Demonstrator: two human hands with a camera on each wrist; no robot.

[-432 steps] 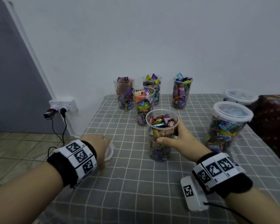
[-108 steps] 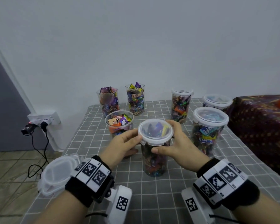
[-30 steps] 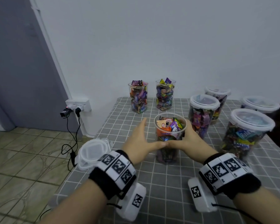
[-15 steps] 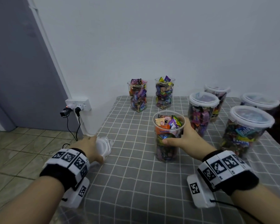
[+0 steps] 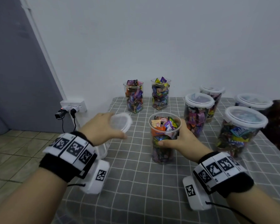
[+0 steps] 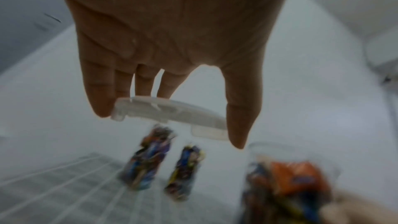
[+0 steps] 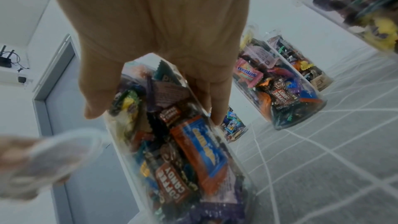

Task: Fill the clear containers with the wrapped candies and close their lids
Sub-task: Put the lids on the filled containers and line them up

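- Candies [image 5: 164, 125] filled a clear, lidless container [image 5: 163, 143] that stood on the tabletop [image 5: 144, 191] between the two hands.
- The right hand [image 5: 179, 141] was wrapped round the middle of that container, thumb across the near side and fingers round the far side; the right wrist view showed the same grip, with the thumb and fingers [image 7: 217, 101] pressed to the clear wall.
- The left hand [image 5: 102, 126] was raised above the tabletop, just to the left of the open container, and held a round clear lid [image 5: 120, 122].
- In the left wrist view the lid [image 6: 170, 117] sat edge-on, pinched between the thumb on one side and the fingers [image 6: 100, 98] on the other; it was apart from the container's rim.
- Beyond the left hand, two more lidless containers [image 5: 133, 96] full of candies stood side by side near the wall.
- To the right of the right hand and beyond it, four containers with lids on [image 5: 199, 113] stood on the tabletop, the nearest just beside the right hand's fingers.
- Under the left wrist, at the tabletop's left edge, a white plastic piece [image 5: 102, 149] showed, too hidden to identify.
- Further left of the left hand, a wall socket [image 5: 73, 105] carried plugs and hanging cables.
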